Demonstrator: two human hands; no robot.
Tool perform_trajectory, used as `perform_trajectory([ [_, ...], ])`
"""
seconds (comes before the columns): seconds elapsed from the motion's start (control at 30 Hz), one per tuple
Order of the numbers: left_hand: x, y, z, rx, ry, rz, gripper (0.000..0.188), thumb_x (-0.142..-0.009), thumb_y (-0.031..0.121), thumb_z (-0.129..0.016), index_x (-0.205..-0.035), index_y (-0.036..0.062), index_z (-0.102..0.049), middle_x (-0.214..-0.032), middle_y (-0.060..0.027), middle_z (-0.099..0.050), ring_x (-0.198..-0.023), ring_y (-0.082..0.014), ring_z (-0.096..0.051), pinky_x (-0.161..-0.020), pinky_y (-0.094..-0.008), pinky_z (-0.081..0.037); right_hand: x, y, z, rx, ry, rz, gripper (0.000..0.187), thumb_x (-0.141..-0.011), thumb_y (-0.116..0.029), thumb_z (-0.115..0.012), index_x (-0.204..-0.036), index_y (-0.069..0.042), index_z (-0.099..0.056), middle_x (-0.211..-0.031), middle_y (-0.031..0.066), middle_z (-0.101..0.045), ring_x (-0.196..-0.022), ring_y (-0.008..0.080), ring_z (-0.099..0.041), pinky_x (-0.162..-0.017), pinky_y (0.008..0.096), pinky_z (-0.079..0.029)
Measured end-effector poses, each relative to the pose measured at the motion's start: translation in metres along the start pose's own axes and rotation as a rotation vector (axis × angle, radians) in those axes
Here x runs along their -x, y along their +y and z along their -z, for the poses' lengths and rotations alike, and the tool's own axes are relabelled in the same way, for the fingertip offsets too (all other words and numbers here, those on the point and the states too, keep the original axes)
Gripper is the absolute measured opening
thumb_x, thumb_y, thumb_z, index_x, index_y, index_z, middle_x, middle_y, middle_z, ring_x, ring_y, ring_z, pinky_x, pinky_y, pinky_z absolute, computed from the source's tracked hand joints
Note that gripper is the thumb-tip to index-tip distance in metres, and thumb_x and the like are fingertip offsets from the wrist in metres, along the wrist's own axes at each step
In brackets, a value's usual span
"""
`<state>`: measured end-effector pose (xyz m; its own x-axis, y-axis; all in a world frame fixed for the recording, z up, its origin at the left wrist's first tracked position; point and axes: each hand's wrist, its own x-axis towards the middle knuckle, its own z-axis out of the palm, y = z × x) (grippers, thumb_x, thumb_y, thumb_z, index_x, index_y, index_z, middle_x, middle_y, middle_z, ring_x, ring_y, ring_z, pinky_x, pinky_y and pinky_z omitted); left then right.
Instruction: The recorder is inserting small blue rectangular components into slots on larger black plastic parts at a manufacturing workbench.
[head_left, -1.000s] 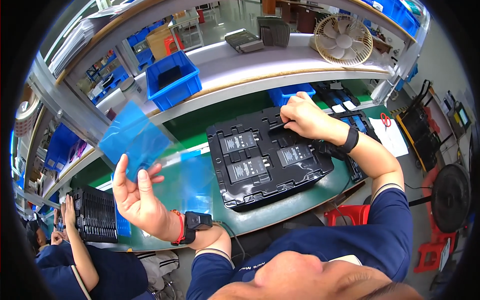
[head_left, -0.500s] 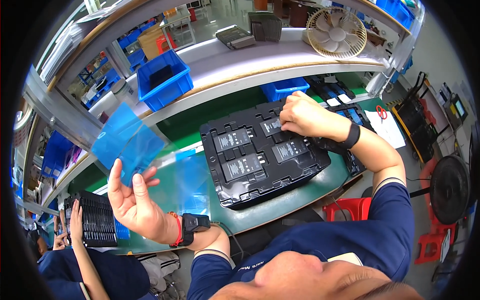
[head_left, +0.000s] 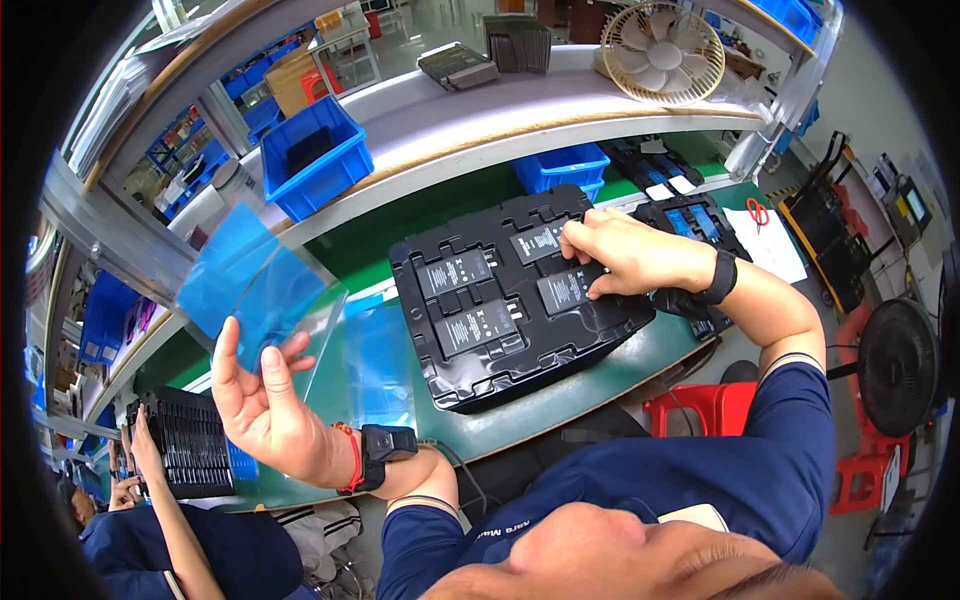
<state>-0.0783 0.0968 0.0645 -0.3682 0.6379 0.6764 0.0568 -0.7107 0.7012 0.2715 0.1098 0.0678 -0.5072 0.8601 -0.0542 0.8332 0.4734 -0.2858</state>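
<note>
My left hand (head_left: pixel 270 410) is raised at the left, pinching translucent blue film sheets (head_left: pixel 240 275) between thumb and fingers. A clearer, see-through edge stands out from the blue. In front of me lies a black plastic tray (head_left: pixel 420 345) with flat black batteries in its recesses. My right hand (head_left: pixel 635 250) reaches over the tray's right side, thumb and fingers apart. Its fingertips are at the right end of the upper-right battery (head_left: pixel 537 240), the thumb at the lower-right battery (head_left: pixel 565 292). Two more batteries, one of them here (head_left: pixel 455 273), lie in the left recesses.
More blue film (head_left: pixel 380 370) lies on the green table left of the tray. Beyond are blue bins (head_left: pixel 318 165), a shelf and a fan (head_left: pixel 663 55). Red scissors (head_left: pixel 757 212) rest on white paper at the right. A co-worker's hand (head_left: pixel 147 445) is near stacked black trays (head_left: pixel 190 440) at left.
My right hand has come nearer and lower over the tray, its fingers opening from a closed pinch. The left hand still holds the film, nearly in place. The view has shifted slightly.
</note>
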Motion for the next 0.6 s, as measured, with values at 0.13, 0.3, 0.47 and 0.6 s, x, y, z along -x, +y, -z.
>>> perform_trajectory([
  [0.13, -0.002, -0.002, -0.001, -0.006, -0.026, -0.004, 0.038, -0.085, -0.005, -0.054, -0.122, -0.0079, -0.047, -0.107, -0.0184, -0.06, -0.072, -0.0218, -0.066, -0.054, -0.0235, -0.051, 0.006, 0.001, 0.002, 0.058, 0.145, 0.12, 0.028, -0.064, -0.011, -0.075, -0.084, -0.007, -0.055, -0.077, 0.0054, -0.057, -0.083, 0.0255, -0.051, -0.076, 0.0356, -0.038],
  [0.3, -0.003, 0.002, -0.001, -0.006, -0.015, -0.022, 0.038, -0.085, -0.004, -0.054, -0.122, -0.0082, -0.046, -0.102, -0.018, -0.062, -0.071, -0.0215, -0.066, -0.054, -0.0235, -0.051, 0.01, -0.004, -0.015, 0.365, 0.333, 0.324, 0.011, -0.063, -0.013, -0.066, -0.065, -0.009, -0.057, -0.065, 0.0026, -0.053, -0.076, 0.0214, -0.049, -0.074, 0.0332, -0.037],
  [0.47, -0.004, -0.002, 0.0, -0.007, -0.012, -0.007, 0.038, -0.085, -0.005, -0.054, -0.122, -0.008, -0.046, -0.102, -0.018, -0.062, -0.071, -0.0216, -0.066, -0.054, -0.0237, -0.051, 0.012, -0.002, -0.018, 0.352, 0.288, 0.39, 0.013, -0.06, -0.012, -0.07, -0.066, -0.007, -0.06, -0.064, 0.0029, -0.053, -0.071, 0.0208, -0.049, -0.072, 0.0334, -0.038],
  [0.6, -0.003, 0.001, 0.002, 0.008, -0.012, -0.01, 0.038, -0.084, -0.005, -0.055, -0.121, -0.0072, -0.047, -0.104, -0.0181, -0.061, -0.071, -0.022, -0.066, -0.055, -0.0242, -0.052, -0.005, -0.015, 0.002, 0.343, 0.335, 0.412, 0.011, -0.065, -0.014, -0.07, -0.069, -0.007, -0.062, -0.063, 0.0025, -0.053, -0.071, 0.0213, -0.049, -0.074, 0.0332, -0.038],
])
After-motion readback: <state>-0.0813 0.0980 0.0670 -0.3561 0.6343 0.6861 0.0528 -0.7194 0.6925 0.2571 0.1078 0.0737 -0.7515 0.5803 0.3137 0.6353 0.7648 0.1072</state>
